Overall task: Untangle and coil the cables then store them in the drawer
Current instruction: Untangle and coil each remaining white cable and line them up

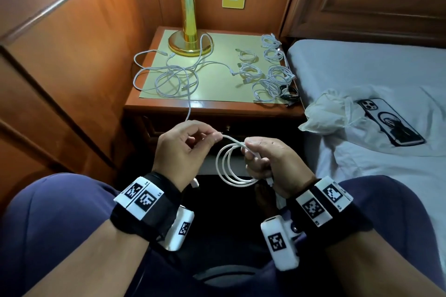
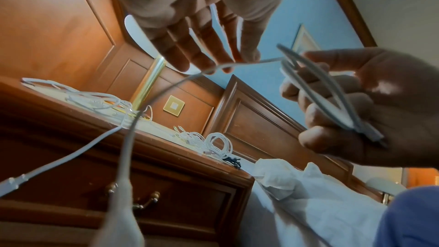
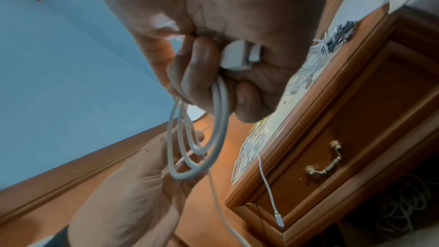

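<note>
Coiling white cable (image 1: 229,169) (both hands (image 1: 183,144) gripping).

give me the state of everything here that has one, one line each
white cable: partly coiled, tail running up to the nightstand
left hand: pinches the cable's straight run
right hand: grips the loops
tangled cables: loose, not yet coiled
coiled cables: wound, on the nightstand top
drawer: closed
phone: face down on the bed
</note>
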